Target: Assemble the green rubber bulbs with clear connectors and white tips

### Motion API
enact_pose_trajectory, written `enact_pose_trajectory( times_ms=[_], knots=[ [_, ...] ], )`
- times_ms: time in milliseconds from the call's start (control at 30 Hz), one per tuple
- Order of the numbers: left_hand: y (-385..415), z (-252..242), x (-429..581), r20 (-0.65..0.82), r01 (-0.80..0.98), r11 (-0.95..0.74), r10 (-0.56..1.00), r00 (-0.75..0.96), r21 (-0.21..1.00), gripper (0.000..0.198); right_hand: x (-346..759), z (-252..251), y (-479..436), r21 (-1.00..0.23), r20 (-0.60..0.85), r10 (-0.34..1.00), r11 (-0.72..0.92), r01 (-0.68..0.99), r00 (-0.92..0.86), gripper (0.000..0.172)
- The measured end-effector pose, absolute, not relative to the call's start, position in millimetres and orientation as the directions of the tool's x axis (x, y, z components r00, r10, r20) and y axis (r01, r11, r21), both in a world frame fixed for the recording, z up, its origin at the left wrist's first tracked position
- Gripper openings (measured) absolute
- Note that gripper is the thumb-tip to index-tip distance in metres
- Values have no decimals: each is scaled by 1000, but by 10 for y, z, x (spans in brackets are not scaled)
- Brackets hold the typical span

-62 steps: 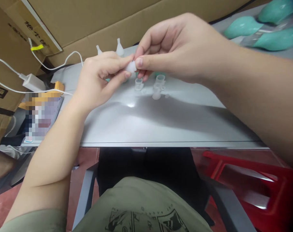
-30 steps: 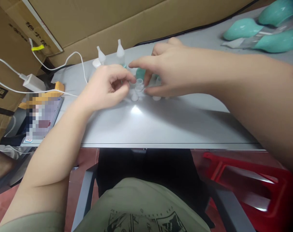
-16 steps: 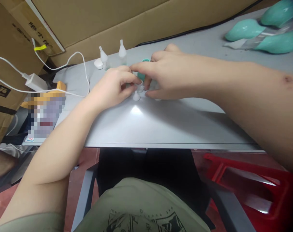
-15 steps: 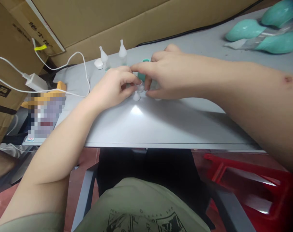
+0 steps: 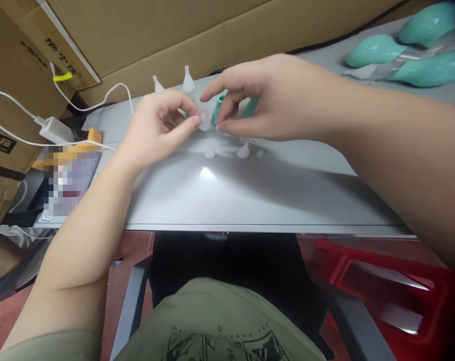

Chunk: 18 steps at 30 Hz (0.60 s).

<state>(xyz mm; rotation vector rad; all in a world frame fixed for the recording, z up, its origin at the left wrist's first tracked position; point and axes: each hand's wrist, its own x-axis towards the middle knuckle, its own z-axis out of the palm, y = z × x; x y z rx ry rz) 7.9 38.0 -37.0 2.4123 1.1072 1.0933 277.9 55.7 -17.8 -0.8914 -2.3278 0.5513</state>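
My left hand [image 5: 156, 125] is closed, thumb and fingertips pinching a small clear plastic cup-like piece [image 5: 204, 121] just above the table. Close to its right, my right hand [image 5: 265, 98] has the thumb pressed to curled fingers and the index finger stretched out. Whatever lies in that pinch is too small to make out. Behind the right fingers, a teal rubber bulb [image 5: 217, 109] is partly hidden. Two white pointed nozzles [image 5: 189, 80] stand behind my left hand. On the table below the hands lie a white round piece [image 5: 210, 152], a white cone-shaped tip [image 5: 244, 150] and a tiny disc [image 5: 260, 153].
Several teal bulbs [image 5: 434, 67] with clear plastic parts lie at the back right. A white charger [image 5: 56, 130] with cables sits at the left, near a blurred flat object [image 5: 71, 185]. Cardboard [image 5: 156, 35] borders the back. A red plastic stool [image 5: 366, 255] stands below the table, right.
Both hands have lifted off the table, the left with the clear piece and moving left. The white pieces beneath are now uncovered.
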Motion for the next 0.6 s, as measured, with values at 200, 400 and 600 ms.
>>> enact_pose_trajectory(
  times_ms=[200,400,600],
  knots=[
    [422,-440,74,533,476,-648,761,370,594,35,2694,-179,517,-797,442,756,578,175,-483,17],
    [482,-461,47,536,469,-653,757,375,595,47,2661,-148,467,-854,425,826,501,138,-370,13],
    [523,-493,61,571,388,-686,727,381,615,41,2661,-168,474,-857,408,811,499,132,-418,7]
  ],
)
